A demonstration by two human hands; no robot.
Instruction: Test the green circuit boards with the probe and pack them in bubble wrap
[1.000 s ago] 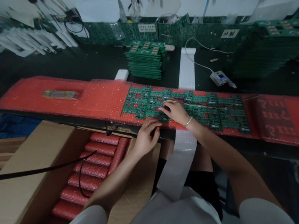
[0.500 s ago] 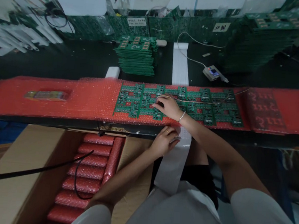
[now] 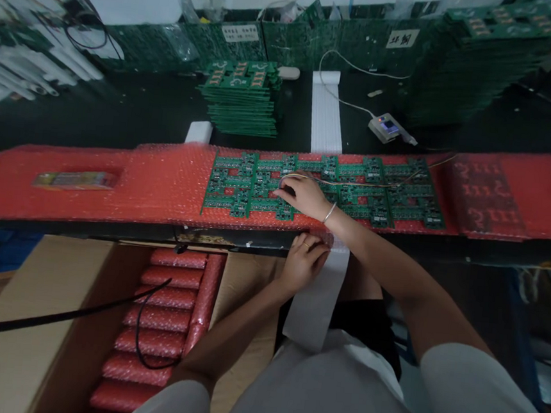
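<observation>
A row of green circuit boards (image 3: 229, 183) lies on red bubble wrap (image 3: 171, 184) along the bench edge. Over the boards, my right hand (image 3: 305, 196) pinches a thin wire (image 3: 354, 184) that runs in from the right; its end at my fingertips is too small to make out. My left hand (image 3: 303, 260) is closed at the bench edge, its bent fingers at the left side of a white label strip (image 3: 318, 300) that hangs down to my lap. What lies under those fingers is partly hidden.
Behind the bubble wrap stand a board stack (image 3: 241, 100) and a taller stack (image 3: 460, 75). A small device with a lit screen (image 3: 386, 127) sits between them. Below the bench, an open carton (image 3: 50, 302) holds red bubble-wrapped rolls (image 3: 164, 316); a black cable (image 3: 78, 311) crosses it.
The view has shifted slightly. My left hand's fingers have curled in closer at the strip, while my right hand stays over the same part of the boards with the wire.
</observation>
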